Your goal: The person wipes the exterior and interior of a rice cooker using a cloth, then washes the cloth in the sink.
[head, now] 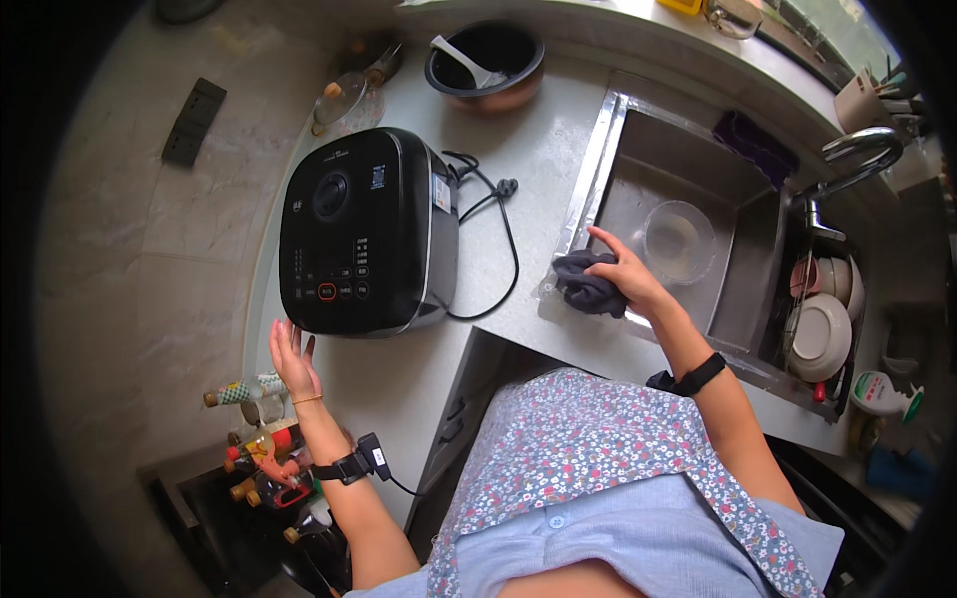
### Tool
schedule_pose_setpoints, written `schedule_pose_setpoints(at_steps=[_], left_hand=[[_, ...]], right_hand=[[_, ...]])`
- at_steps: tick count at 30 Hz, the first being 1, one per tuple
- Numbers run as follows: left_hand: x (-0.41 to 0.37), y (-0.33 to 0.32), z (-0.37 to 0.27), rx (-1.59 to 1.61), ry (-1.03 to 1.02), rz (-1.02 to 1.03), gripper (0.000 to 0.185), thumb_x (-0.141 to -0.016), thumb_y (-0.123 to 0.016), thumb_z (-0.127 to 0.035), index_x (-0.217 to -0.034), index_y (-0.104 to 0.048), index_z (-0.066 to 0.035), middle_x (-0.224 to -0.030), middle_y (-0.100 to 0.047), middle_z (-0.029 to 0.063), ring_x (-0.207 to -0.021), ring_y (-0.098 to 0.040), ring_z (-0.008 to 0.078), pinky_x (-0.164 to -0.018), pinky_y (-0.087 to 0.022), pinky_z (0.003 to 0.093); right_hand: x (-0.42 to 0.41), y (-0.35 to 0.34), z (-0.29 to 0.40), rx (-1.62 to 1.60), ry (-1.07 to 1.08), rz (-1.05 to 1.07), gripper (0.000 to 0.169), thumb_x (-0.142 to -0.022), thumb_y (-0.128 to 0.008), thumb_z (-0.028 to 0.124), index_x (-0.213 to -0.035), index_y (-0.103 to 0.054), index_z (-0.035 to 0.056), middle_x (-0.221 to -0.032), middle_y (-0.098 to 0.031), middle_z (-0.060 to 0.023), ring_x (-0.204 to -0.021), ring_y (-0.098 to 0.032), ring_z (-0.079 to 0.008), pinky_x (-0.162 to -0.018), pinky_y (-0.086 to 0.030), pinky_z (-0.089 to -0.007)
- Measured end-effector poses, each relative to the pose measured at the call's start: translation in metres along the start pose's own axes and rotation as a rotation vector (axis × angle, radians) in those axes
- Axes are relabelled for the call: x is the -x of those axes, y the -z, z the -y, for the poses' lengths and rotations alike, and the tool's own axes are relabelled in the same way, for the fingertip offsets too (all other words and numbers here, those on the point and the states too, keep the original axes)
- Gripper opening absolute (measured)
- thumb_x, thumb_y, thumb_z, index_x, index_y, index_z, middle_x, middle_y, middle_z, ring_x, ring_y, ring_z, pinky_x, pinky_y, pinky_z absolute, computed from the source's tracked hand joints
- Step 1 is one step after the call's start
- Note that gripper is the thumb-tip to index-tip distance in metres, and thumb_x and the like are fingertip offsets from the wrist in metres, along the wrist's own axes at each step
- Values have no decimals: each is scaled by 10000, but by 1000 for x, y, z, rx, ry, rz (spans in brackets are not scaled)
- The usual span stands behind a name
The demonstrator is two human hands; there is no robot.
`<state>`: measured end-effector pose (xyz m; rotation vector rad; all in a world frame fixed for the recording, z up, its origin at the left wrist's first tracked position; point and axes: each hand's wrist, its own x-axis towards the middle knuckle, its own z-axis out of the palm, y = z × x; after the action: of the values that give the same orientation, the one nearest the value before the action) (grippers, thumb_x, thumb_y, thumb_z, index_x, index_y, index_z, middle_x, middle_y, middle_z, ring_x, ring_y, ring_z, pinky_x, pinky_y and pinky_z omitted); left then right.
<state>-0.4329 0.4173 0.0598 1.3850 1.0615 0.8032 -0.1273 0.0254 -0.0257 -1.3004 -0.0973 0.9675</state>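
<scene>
A black rice cooker (351,239) with a button panel on its lid stands on the counter to the left. My left hand (297,362) is at its near left corner with nothing in it, fingers raised and apart; whether the fingertips touch the casing I cannot tell. My right hand (632,280) grips a bunched dark grey cloth (587,282) over the near left rim of the stainless steel sink (677,168). A clear round bowl (679,243) sits in the basin, partly behind that hand. The cooker's black power cord (516,258) loops across the counter, its plug (507,187) lying loose.
A dark inner pot (486,71) holding a white rice paddle (460,60) stands at the back. Glass lids or jars (350,105) sit behind the cooker. Several bottles (273,463) crowd the left. Right of the sink are a faucet (860,161) and a dish rack with plates (820,336).
</scene>
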Motion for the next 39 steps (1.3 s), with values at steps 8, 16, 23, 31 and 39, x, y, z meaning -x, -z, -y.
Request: schedule_pose_setpoints(at_steps=[8,16,23,31,39], left_hand=[[6,-2,-15,1,193,114,667,-857,-464,-556,-1354,-317,-137,-1418,-311,113,-1311,-243,288,-1006,-226,521],[-35,-33,-24,193,399,358,545,-866,-458,-550,-1181,-564,-117,-1110,-611,50,-1044,-556,225,-922,-425,431],[-55,-36,-19,345,377,452,420,-845,-533,-385,-1067,-611,-37,-1019,-648,73,-956,-605,204,-875,-464,342],[-91,-22,-11,310,392,600,413,-810,-540,-400,-995,-644,-46,-956,-665,72,-895,-612,182,-826,-460,305],[-64,-32,-7,354,263,539,457,-814,-523,-385,-1053,-620,-8,-1003,-657,97,-905,-618,184,-850,-461,300]], right_hand=[[-74,-43,-27,-112,-186,146,721,-736,-616,93,-1361,-285,-47,-1186,-487,-210,-908,-584,-193,-742,-496,-267],[-118,-98,-26,-283,-375,366,480,-773,-590,140,-1204,-468,-33,-968,-611,-131,-783,-634,-187,-700,-551,-327],[-141,-129,-17,-436,-593,465,216,-784,-575,264,-765,-589,49,-665,-617,-52,-543,-604,-178,-549,-537,-301],[-144,-156,-31,-622,-507,405,212,-793,-531,254,-846,-577,54,-744,-624,-65,-583,-597,-203,-583,-526,-302],[-129,-128,-29,-292,-277,211,235,-791,-521,257,-779,-581,30,-718,-620,-82,-623,-601,-206,-617,-514,-305]])
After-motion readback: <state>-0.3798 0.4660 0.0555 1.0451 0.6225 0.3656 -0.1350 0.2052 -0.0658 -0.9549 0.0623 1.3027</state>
